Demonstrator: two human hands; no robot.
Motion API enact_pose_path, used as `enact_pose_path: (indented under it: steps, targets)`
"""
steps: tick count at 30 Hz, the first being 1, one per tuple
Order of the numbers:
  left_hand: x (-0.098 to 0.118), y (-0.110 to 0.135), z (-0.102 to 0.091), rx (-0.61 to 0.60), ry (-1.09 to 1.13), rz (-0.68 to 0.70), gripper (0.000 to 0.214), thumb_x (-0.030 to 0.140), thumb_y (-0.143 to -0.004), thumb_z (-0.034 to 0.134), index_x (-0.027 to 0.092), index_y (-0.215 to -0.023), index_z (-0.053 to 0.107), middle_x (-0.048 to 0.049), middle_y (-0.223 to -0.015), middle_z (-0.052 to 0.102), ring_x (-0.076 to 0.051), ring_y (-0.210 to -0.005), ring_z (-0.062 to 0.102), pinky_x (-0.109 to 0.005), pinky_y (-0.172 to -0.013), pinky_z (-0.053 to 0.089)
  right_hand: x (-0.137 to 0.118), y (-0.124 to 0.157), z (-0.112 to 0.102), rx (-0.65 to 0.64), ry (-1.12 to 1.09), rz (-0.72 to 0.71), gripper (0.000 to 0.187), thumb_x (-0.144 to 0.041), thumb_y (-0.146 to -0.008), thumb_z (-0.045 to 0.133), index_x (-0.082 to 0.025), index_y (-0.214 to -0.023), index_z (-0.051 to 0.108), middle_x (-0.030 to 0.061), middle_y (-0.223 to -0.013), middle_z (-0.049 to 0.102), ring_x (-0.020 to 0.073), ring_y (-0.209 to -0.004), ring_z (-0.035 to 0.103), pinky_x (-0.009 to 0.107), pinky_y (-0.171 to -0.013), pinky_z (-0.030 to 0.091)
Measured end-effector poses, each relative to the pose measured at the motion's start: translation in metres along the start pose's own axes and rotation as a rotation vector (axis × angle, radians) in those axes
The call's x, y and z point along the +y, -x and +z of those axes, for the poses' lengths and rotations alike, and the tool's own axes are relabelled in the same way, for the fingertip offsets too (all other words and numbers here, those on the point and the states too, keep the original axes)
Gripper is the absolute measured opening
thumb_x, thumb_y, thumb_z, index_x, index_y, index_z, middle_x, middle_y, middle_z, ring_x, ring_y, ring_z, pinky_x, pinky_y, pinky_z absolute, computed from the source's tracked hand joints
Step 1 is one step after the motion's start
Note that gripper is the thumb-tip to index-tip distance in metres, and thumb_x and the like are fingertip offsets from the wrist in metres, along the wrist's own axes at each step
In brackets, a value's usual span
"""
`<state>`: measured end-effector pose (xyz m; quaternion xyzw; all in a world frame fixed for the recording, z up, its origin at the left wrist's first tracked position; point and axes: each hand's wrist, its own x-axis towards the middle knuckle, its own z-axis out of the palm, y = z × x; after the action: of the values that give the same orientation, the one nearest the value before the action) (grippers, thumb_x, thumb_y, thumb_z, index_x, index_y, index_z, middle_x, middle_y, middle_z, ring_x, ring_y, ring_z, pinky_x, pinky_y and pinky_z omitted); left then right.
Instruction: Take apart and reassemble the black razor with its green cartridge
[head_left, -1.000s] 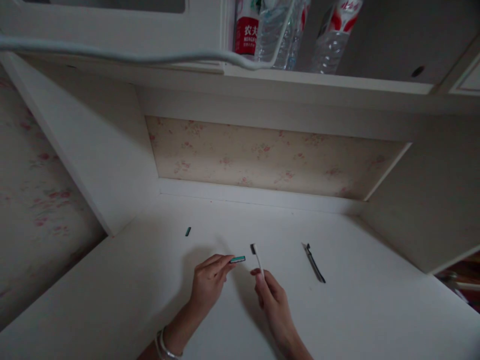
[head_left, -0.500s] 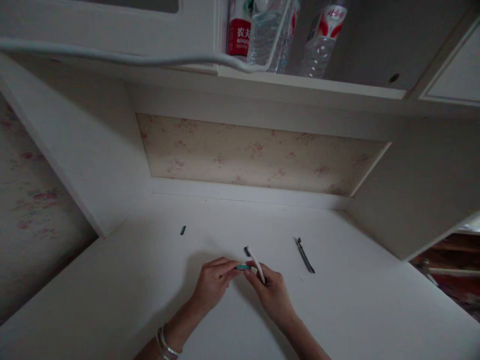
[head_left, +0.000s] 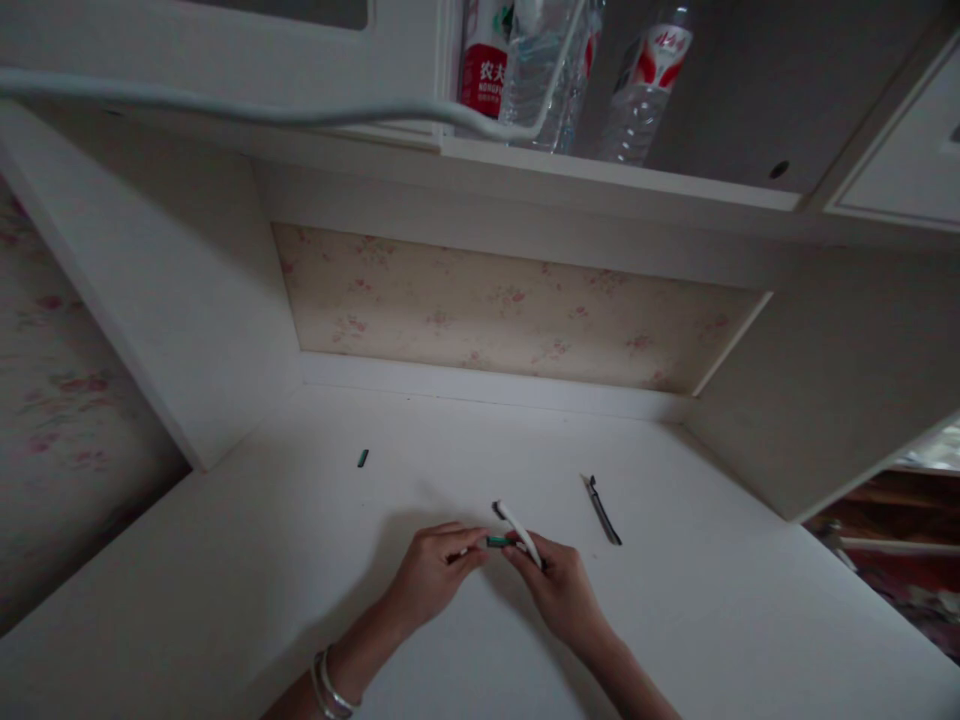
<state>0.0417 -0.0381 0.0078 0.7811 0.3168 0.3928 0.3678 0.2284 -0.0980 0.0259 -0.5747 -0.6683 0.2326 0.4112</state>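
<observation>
White desktop [head_left: 450, 440] lies under both hands. Beyond and left of the left hand [head_left: 435, 578] rests a small razor cartridge [head_left: 363, 458]. That hand pinches a second, green cartridge [head_left: 496, 541] between itself and the right hand [head_left: 561, 588]; it should be light, stiff and slippery, best held by its short ends, clear of any blade. The right hand also clasps a white toothbrush [head_left: 521, 531]; farther right lies a dark razor handle [head_left: 603, 513].
</observation>
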Motion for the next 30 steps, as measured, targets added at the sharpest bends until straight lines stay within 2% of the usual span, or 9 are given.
enact_pose_path:
  steps: [3, 8, 14, 19, 24, 30]
  targets:
    - [-0.004, 0.001, 0.002, -0.006, -0.042, -0.026, 0.024, 0.030, -0.084, 0.060, 0.020, -0.103, 0.071, -0.0016, -0.073, 0.066, -0.011, -0.060, 0.056, -0.021, -0.058, 0.045, 0.019, 0.001, -0.018, 0.067, 0.064, 0.090, 0.034, -0.047, -0.089, 0.051, -0.018, -0.091, 0.070, -0.0009, -0.064, 0.060, 0.0154, -0.056, 0.051, 0.022, -0.051, 0.036]
    - [-0.005, 0.002, 0.001, -0.008, -0.061, -0.053, 0.023, 0.032, -0.086, 0.057, 0.020, -0.100, 0.072, -0.0016, -0.075, 0.067, -0.011, -0.062, 0.057, -0.021, -0.061, 0.045, 0.053, 0.000, -0.063, 0.160, 0.204, 0.236, 0.047, -0.057, -0.085, 0.049, -0.016, -0.097, 0.069, -0.0041, -0.049, 0.047, 0.0138, -0.045, 0.040, 0.022, -0.044, 0.028]
    - [-0.002, 0.000, 0.000, -0.026, -0.055, -0.062, 0.023, 0.032, -0.087, 0.056, 0.022, -0.099, 0.072, -0.0011, -0.076, 0.067, -0.011, -0.064, 0.057, -0.021, -0.062, 0.045, 0.091, -0.001, -0.120, 0.197, 0.355, 0.259, 0.052, -0.059, -0.083, 0.048, -0.016, -0.100, 0.070, -0.0018, -0.054, 0.054, 0.0150, -0.049, 0.047, 0.022, -0.048, 0.034]
    - [0.000, 0.000, -0.001, -0.015, -0.064, -0.034, 0.025, 0.032, -0.089, 0.051, 0.023, -0.100, 0.072, -0.0020, -0.076, 0.066, -0.012, -0.065, 0.056, -0.022, -0.062, 0.045, 0.138, -0.003, -0.158, 0.238, 0.473, 0.350, 0.055, -0.062, -0.080, 0.046, -0.016, -0.098, 0.070, -0.0006, -0.051, 0.054, 0.0174, -0.050, 0.051, 0.024, -0.049, 0.036]
    - [0.001, 0.000, -0.002, -0.018, -0.077, -0.029, 0.027, 0.033, -0.090, 0.050, 0.022, -0.100, 0.072, -0.0020, -0.075, 0.064, -0.011, -0.065, 0.056, -0.021, -0.060, 0.044, 0.171, 0.001, -0.167, 0.222, 0.517, 0.449, 0.056, -0.062, -0.078, 0.042, -0.016, -0.093, 0.071, 0.0008, -0.051, 0.056, 0.0207, -0.052, 0.055, 0.026, -0.051, 0.037]
    - [0.001, 0.001, -0.002, -0.031, -0.081, -0.032, 0.029, 0.035, -0.091, 0.047, 0.022, -0.100, 0.072, -0.0023, -0.075, 0.064, -0.012, -0.066, 0.055, -0.021, -0.060, 0.043, 0.176, 0.004, -0.157, 0.190, 0.522, 0.470, 0.054, -0.060, -0.078, 0.041, -0.017, -0.095, 0.070, 0.0041, -0.060, 0.064, 0.0229, -0.060, 0.060, 0.027, -0.055, 0.039]
